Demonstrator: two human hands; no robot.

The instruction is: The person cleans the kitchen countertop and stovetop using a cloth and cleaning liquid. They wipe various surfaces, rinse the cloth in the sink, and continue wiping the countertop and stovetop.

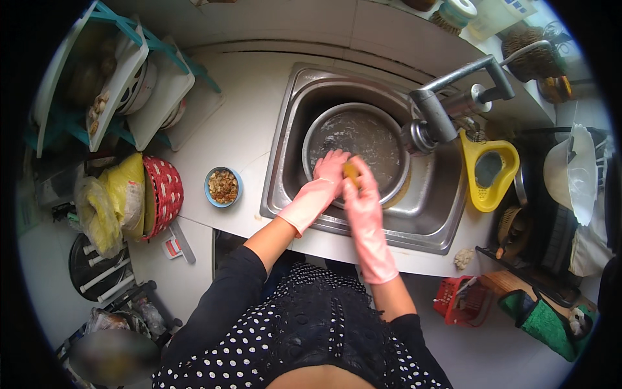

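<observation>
A stainless steel sink (300, 116) holds a round metal basin (318, 116) filled with murky water. My left hand (324, 182), in a pink rubber glove, lies over the basin's near left rim, its fingertips at the water; whether it grips anything is hidden. Beside it, my right hand (363, 199), in a matching glove, is raised above the near edge of the basin and holds a small yellow sponge or pad (351, 172) between thumb and fingers. That hand is slightly blurred.
A metal faucet (440, 114) reaches over the sink's right side. Right of the sink sits a yellow triangular strainer (481, 197). A blue bowl of chopped food (222, 187) stands on the left counter, near a red woven basket (163, 194) and a tiered rack (182, 92).
</observation>
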